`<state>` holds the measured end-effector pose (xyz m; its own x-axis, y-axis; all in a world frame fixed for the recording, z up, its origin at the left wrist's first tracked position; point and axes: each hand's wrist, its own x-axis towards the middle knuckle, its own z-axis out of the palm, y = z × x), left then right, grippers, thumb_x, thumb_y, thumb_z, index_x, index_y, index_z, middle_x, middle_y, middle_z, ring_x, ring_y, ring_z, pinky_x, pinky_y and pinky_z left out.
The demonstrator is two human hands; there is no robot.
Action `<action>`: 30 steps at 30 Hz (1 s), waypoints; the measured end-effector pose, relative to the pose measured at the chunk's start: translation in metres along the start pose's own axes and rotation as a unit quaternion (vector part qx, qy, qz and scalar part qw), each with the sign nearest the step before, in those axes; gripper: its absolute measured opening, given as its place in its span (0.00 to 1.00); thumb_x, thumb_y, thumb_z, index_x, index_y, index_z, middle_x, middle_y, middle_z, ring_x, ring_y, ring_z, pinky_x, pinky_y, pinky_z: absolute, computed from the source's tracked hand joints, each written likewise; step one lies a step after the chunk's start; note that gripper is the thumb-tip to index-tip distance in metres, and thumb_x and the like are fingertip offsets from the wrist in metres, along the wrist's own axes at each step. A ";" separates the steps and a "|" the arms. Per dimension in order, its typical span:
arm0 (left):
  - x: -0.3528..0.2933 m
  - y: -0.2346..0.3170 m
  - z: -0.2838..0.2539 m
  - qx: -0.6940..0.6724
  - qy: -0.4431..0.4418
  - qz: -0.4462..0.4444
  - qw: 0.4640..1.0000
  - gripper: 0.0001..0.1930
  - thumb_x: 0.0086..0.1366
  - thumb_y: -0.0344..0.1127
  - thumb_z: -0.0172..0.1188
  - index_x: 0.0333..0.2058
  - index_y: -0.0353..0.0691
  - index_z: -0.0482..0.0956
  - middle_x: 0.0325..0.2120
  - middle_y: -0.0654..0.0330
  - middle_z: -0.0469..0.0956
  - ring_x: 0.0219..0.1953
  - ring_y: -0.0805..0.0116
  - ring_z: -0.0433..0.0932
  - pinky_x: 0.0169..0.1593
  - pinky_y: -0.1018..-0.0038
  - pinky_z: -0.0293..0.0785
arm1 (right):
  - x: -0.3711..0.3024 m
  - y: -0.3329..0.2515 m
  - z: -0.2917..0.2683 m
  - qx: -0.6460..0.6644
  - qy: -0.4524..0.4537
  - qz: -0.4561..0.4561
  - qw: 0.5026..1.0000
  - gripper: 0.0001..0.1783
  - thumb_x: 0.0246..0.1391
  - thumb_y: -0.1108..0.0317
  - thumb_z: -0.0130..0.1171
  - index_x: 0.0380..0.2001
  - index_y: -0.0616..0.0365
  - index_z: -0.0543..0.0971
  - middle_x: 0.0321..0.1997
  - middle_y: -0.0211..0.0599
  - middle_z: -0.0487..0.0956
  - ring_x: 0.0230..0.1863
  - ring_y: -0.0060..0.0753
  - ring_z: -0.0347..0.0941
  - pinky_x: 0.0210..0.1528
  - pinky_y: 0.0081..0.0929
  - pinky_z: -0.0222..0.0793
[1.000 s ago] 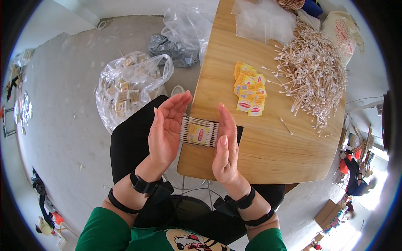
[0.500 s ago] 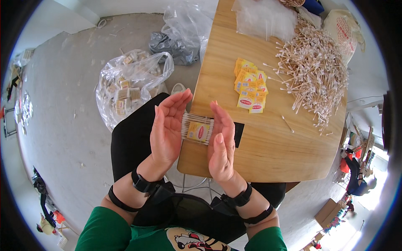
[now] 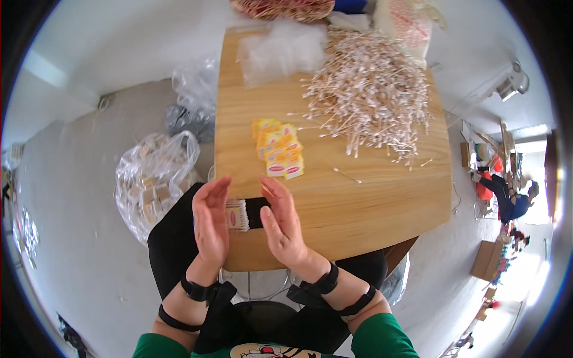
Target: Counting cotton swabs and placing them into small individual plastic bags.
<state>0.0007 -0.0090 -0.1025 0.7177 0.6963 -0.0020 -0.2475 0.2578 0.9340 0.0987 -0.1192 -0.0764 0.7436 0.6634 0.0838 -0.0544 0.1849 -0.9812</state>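
Observation:
A flat pack of cotton swabs (image 3: 238, 215) with a yellow label lies near the table's left edge, between my hands. Upright along its left side, my left hand (image 3: 211, 225) has its fingers stretched out and hides part of the pack; whether it touches cannot be told. My right hand (image 3: 283, 230), fingers extended and thumb apart, stands off to the right of the pack. Between pack and right hand shows a black flat piece (image 3: 255, 212) on the table. Beyond the hands lie several yellow printed cards (image 3: 278, 149), overlapping.
A big heap of loose cotton swabs (image 3: 376, 89) covers the back right of the wooden table (image 3: 358, 209). Clear plastic bags (image 3: 280, 51) lie at its back. One stray swab (image 3: 347, 175) is nearer. On the floor at left stands a clear sack of swab packs (image 3: 152, 185).
The view has swung, so the table sits further left in it. My right hand has drawn away from the pack, baring the black piece. My left hand now covers more of the pack.

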 end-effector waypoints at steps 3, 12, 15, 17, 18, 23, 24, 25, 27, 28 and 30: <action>0.001 -0.003 0.003 -0.053 0.027 0.031 0.998 0.24 0.81 0.48 0.35 0.59 0.34 0.67 0.58 0.44 0.73 0.63 0.57 0.71 0.68 0.60 0.64 | 0.014 -0.012 -0.060 -0.220 -0.004 0.030 0.975 0.14 0.62 0.75 0.60 0.50 0.59 0.77 0.49 0.45 0.78 0.54 0.45 0.74 0.58 0.37 0.69; 0.016 0.022 0.091 0.256 -0.148 0.000 0.955 0.09 0.74 0.31 0.53 0.49 0.35 0.77 0.45 0.51 0.81 0.45 0.57 0.81 0.50 0.67 0.75 | 0.026 -0.026 -0.174 -0.566 -0.007 0.034 0.824 0.08 0.51 0.66 0.66 0.33 0.56 0.81 0.39 0.43 0.78 0.45 0.52 0.75 0.48 0.44 0.72; 0.035 -0.006 0.105 0.353 -0.219 0.135 0.900 0.13 0.66 0.26 0.61 0.49 0.34 0.76 0.46 0.46 0.80 0.47 0.45 0.78 0.50 0.62 0.76 | 0.031 -0.039 -0.158 -0.493 -0.065 0.023 0.867 0.09 0.51 0.66 0.66 0.36 0.55 0.82 0.39 0.42 0.78 0.46 0.52 0.75 0.49 0.44 0.72; 0.036 -0.018 0.111 0.368 -0.235 0.136 0.889 0.14 0.64 0.25 0.62 0.49 0.33 0.76 0.48 0.46 0.79 0.49 0.45 0.78 0.53 0.61 0.76 | 0.048 -0.040 -0.154 -0.472 -0.008 0.035 0.881 0.12 0.52 0.67 0.66 0.41 0.54 0.83 0.42 0.43 0.79 0.47 0.52 0.75 0.51 0.43 0.72; 0.033 -0.019 0.112 0.374 -0.232 0.106 0.892 0.16 0.62 0.25 0.63 0.49 0.32 0.76 0.51 0.46 0.78 0.50 0.44 0.77 0.55 0.59 0.75 | 0.060 -0.039 -0.151 -0.537 0.038 -0.054 0.841 0.15 0.53 0.66 0.66 0.44 0.55 0.83 0.43 0.44 0.80 0.47 0.50 0.76 0.51 0.42 0.73; 0.031 -0.031 0.113 0.416 -0.267 0.180 0.851 0.16 0.64 0.25 0.62 0.50 0.32 0.76 0.54 0.46 0.76 0.53 0.46 0.77 0.54 0.62 0.77 | 0.073 -0.028 -0.155 -0.638 0.111 -0.136 0.750 0.19 0.53 0.71 0.67 0.50 0.56 0.83 0.48 0.45 0.81 0.50 0.50 0.76 0.53 0.38 0.74; 0.030 -0.030 0.112 0.413 -0.267 0.177 0.853 0.16 0.63 0.25 0.62 0.50 0.32 0.76 0.54 0.46 0.76 0.53 0.46 0.77 0.54 0.62 0.77 | 0.069 -0.026 -0.159 -0.578 0.082 -0.126 0.802 0.17 0.52 0.74 0.65 0.47 0.56 0.83 0.48 0.44 0.81 0.50 0.50 0.76 0.52 0.39 0.74; 0.028 -0.028 0.112 0.414 -0.266 0.171 0.854 0.16 0.63 0.25 0.62 0.50 0.32 0.76 0.54 0.46 0.76 0.53 0.46 0.77 0.54 0.62 0.77 | 0.064 -0.025 -0.163 -0.513 0.052 -0.114 0.849 0.15 0.52 0.76 0.62 0.45 0.57 0.83 0.49 0.43 0.81 0.49 0.51 0.75 0.52 0.41 0.73; 0.023 -0.023 0.112 0.352 -0.218 0.060 0.908 0.17 0.63 0.24 0.62 0.52 0.33 0.75 0.56 0.46 0.76 0.54 0.47 0.77 0.56 0.61 0.76 | 0.050 -0.028 -0.169 -0.500 0.029 -0.093 0.861 0.14 0.51 0.79 0.62 0.42 0.58 0.84 0.48 0.43 0.81 0.47 0.51 0.76 0.50 0.41 0.74; 0.023 -0.022 0.112 0.352 -0.215 0.053 0.909 0.17 0.63 0.24 0.62 0.52 0.33 0.75 0.56 0.46 0.76 0.54 0.47 0.77 0.56 0.61 0.76 | 0.044 -0.031 -0.172 -0.489 0.010 -0.075 0.869 0.12 0.50 0.81 0.61 0.39 0.59 0.85 0.47 0.43 0.82 0.45 0.51 0.77 0.48 0.41 0.75; 0.025 -0.021 0.112 0.331 -0.201 0.055 0.920 0.20 0.62 0.21 0.61 0.54 0.32 0.74 0.57 0.45 0.74 0.55 0.47 0.76 0.55 0.64 0.76 | 0.036 -0.039 -0.177 -0.466 -0.037 -0.052 0.882 0.11 0.49 0.82 0.61 0.36 0.59 0.85 0.46 0.43 0.82 0.45 0.51 0.77 0.47 0.40 0.76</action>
<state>0.0964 -0.0720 -0.0819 0.9280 0.3548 0.1141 0.0213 -0.3562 0.9342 0.2458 -0.2308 -0.0657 0.6647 0.7300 0.1589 0.6090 -0.4063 -0.6812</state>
